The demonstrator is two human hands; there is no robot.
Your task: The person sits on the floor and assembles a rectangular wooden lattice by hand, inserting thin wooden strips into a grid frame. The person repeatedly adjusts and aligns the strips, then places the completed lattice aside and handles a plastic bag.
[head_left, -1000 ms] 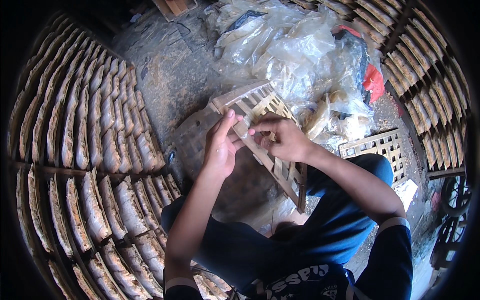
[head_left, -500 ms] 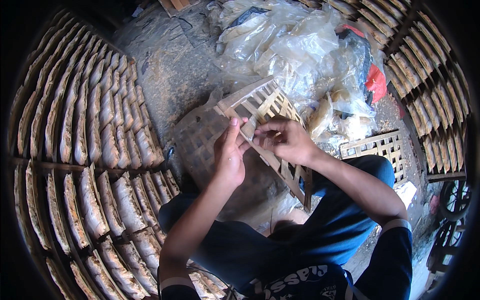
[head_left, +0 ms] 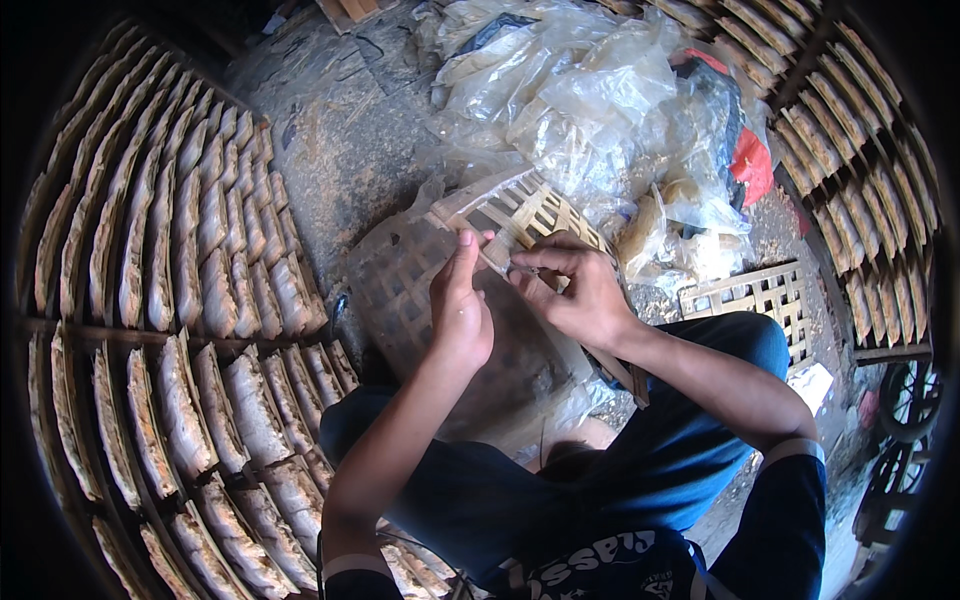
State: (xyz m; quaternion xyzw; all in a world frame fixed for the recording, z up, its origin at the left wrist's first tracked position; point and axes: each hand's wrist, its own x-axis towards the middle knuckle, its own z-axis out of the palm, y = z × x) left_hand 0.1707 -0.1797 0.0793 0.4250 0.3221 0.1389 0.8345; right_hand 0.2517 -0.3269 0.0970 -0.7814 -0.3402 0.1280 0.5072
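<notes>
A woven bamboo panel [head_left: 545, 215] with an open lattice and a flat strip along its edge is tilted in front of my lap. My left hand [head_left: 462, 312] grips the near edge, thumb up and the other fingers partly hidden behind. My right hand [head_left: 588, 292] is closed close beside it, thumb and forefinger pinched at the same edge. Whether some plastic is caught in that pinch, I cannot tell. A cloudy see-through plastic sheet [head_left: 425, 300] spreads to the left of the panel and below it, with lattice showing dimly through.
Crumpled clear plastic sheets [head_left: 600, 95] lie heaped ahead, a red piece [head_left: 752, 168] at their right. Another bamboo lattice panel [head_left: 740, 279] rests beyond my right knee. Racks of pale, rough-edged slabs [head_left: 185, 410] line the left; similar slabs [head_left: 825, 140] and a wheel [head_left: 908, 402] stand right.
The bamboo panel has tipped, its far corner dropping lower and its near end swinging slightly right. My hands stay close together at its edge, the right one shifted a little.
</notes>
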